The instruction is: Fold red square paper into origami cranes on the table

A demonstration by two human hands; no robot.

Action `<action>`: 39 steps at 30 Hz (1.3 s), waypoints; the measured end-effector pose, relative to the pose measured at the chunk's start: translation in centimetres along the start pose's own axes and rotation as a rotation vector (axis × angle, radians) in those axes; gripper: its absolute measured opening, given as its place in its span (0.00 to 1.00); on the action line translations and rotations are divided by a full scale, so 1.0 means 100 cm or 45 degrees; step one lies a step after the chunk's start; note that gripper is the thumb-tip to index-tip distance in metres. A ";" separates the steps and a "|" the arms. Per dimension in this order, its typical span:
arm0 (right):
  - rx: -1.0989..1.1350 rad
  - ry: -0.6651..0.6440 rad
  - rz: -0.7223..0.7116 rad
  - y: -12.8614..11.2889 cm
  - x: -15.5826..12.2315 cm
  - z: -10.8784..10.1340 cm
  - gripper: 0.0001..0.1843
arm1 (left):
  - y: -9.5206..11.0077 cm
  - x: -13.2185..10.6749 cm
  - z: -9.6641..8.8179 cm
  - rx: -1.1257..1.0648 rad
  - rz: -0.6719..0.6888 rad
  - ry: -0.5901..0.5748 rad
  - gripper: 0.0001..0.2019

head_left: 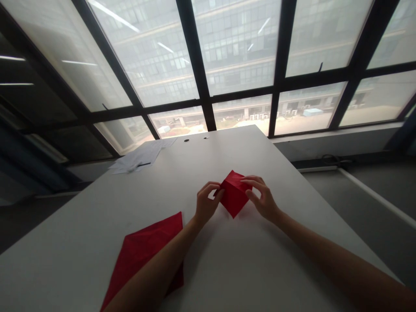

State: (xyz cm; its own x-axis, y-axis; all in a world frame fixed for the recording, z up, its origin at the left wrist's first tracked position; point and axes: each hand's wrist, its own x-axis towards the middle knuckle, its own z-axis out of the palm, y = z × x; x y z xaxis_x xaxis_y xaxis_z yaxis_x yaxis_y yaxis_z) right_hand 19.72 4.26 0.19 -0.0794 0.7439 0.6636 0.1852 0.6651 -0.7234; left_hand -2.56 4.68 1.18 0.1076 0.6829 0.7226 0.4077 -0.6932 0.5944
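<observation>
A small folded piece of red paper [234, 196] is held just above the grey table [260, 260], near its middle. My left hand [206, 203] pinches the paper's left corner with fingers curled. My right hand [262, 197] grips the paper's right edge, thumb and fingers closed over it. A larger sheet of red paper [146, 249] lies flat on the table to the near left, partly hidden under my left forearm.
White sheets of paper [139, 158] with a dark pen-like object lie at the table's far left corner. Two small dark holes [186, 140] sit near the far edge. Large windows with black frames rise behind the table.
</observation>
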 end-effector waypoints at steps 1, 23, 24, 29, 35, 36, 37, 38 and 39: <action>0.000 -0.074 -0.027 -0.001 -0.001 0.002 0.18 | 0.001 0.000 0.001 -0.029 -0.017 -0.003 0.03; 0.654 -0.201 0.694 0.007 -0.003 0.010 0.26 | 0.008 -0.004 0.011 -0.739 -0.994 -0.392 0.18; 0.634 -0.212 0.696 0.008 -0.004 0.010 0.26 | 0.008 -0.005 0.012 -0.725 -1.009 -0.366 0.18; 0.513 -0.272 0.633 0.011 -0.008 0.014 0.22 | 0.009 -0.007 0.012 -0.678 -1.019 -0.356 0.19; 0.454 -0.278 0.609 0.011 -0.011 0.016 0.19 | 0.014 -0.009 0.006 -0.688 -1.052 -0.278 0.20; 0.441 -0.279 0.614 0.009 -0.012 0.016 0.18 | 0.015 -0.010 0.004 -0.697 -1.068 -0.263 0.20; 0.429 -0.284 0.616 0.008 -0.012 0.016 0.17 | 0.016 -0.012 0.002 -0.700 -1.086 -0.254 0.21; 0.419 -0.298 0.612 0.007 -0.013 0.016 0.17 | 0.017 -0.014 0.000 -0.695 -1.104 -0.253 0.22; 0.411 -0.319 0.603 0.005 -0.014 0.016 0.17 | 0.018 -0.017 -0.003 -0.680 -1.116 -0.258 0.22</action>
State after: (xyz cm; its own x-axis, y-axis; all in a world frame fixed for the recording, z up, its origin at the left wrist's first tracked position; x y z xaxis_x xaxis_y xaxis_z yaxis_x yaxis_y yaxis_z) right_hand 18.33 3.69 -1.45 -0.2957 0.9295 0.2203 -0.0455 0.2167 -0.9752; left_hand -2.25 2.22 1.16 0.1381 0.9871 -0.0807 -0.0317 0.0859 0.9958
